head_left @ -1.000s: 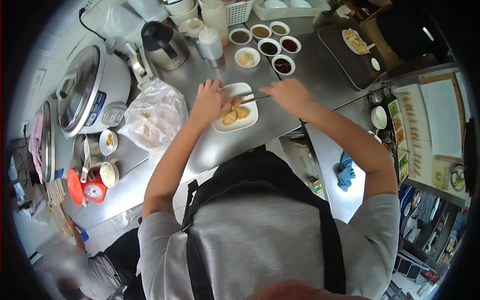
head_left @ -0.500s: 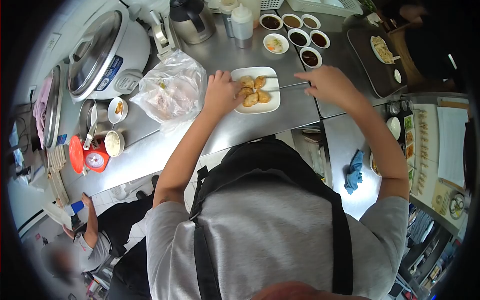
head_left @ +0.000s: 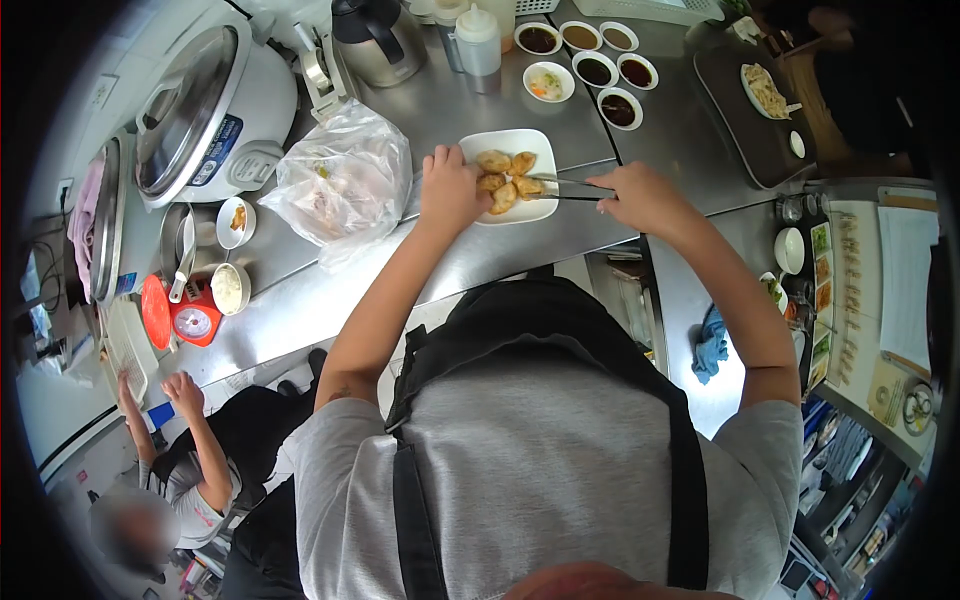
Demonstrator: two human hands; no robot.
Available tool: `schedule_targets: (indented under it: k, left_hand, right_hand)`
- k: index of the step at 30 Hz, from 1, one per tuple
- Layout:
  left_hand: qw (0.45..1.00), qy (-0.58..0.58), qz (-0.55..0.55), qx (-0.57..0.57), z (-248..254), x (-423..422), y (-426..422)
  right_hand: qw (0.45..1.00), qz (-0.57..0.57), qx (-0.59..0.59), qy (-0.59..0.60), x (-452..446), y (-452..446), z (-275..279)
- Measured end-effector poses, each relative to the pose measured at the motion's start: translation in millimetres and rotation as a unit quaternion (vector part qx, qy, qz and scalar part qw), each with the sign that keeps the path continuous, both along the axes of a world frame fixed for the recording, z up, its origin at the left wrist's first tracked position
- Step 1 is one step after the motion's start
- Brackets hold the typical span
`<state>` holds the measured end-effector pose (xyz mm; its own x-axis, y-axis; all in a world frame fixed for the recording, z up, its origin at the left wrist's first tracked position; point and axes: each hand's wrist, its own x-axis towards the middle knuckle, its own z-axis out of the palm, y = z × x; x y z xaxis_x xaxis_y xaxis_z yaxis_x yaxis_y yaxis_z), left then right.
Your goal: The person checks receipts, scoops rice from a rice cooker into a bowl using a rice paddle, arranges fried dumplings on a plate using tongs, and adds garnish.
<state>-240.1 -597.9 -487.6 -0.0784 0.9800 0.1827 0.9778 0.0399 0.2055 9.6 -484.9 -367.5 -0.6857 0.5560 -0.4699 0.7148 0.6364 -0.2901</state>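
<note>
A white square plate holds several browned dumpling-like pieces. My left hand is curled over the plate's left rim, its fingertips beside the food. From the other side, my right hand grips slim metal tongs, whose tips reach over the plate's right rim to the right-hand pieces. Whether the tips pinch a piece is too small to tell. A clear plastic bag lies just left of my left hand.
Several sauce bowls stand behind the plate, near a squeeze bottle and steel jug. Left are a rice cooker and red scale; right, a brown tray. A co-worker is at lower left.
The tongs have moved down and their arms have come closer together at the right-hand pieces. My left hand stays at the plate's left side. The co-worker has raised a hand.
</note>
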Motion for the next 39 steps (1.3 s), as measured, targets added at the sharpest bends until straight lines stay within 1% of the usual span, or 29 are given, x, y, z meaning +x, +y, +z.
schedule_targets:
  k: [3,6,9,15,18,21,24,27,30,33,36,39]
  left_hand:
    - [1.0,-0.001,-0.008,-0.003,3.7,1.0,-0.6]
    - [1.0,0.022,-0.011,-0.004,-2.8,3.1,-0.2]
    - [0.999,0.041,-0.011,-0.008,-8.6,3.5,1.7]
    - [1.0,0.015,-0.005,-0.01,-10.1,3.0,0.6]
    - [1.0,-0.019,0.0,0.003,-3.9,5.2,-1.1]
    - [1.0,-0.021,0.014,0.011,-0.8,8.1,-3.0]
    - [0.998,-0.048,0.031,0.02,-5.5,8.7,-4.1]
    - [0.998,-0.053,0.037,0.024,-6.6,10.0,-5.6]
    - [0.993,-0.048,0.043,0.094,-0.7,15.3,-8.0]
    - [0.993,-0.076,0.038,0.076,22.8,30.1,-15.8]
    - [0.994,-0.084,0.035,0.062,23.2,45.1,-19.9]
    - [0.996,-0.059,0.046,0.058,12.6,44.6,-18.0]
  right_hand:
    - [0.999,0.014,0.027,-0.012,-4.0,-3.4,14.0]
    - [0.99,0.067,0.12,0.013,-3.1,-4.1,8.1]
    - [0.99,0.079,0.104,-0.054,-17.0,-5.4,15.7]
    - [0.978,0.12,0.144,-0.09,-28.6,-8.7,10.8]
    - [0.978,0.118,0.138,-0.106,-32.6,-9.7,10.5]
    - [0.978,0.116,0.141,-0.102,-34.0,-10.6,10.4]
    - [0.978,0.118,0.14,-0.105,-37.0,-10.3,13.1]
    - [0.978,0.111,0.176,0.003,-32.0,-12.4,7.2]
    - [0.978,0.114,0.176,-0.01,-33.0,-11.3,4.8]
    - [0.978,0.115,0.175,0.007,-34.3,-12.1,6.3]
    - [0.979,0.119,0.148,-0.079,-42.0,-12.2,13.4]
    - [0.979,0.118,0.142,-0.09,-45.4,-12.2,17.1]
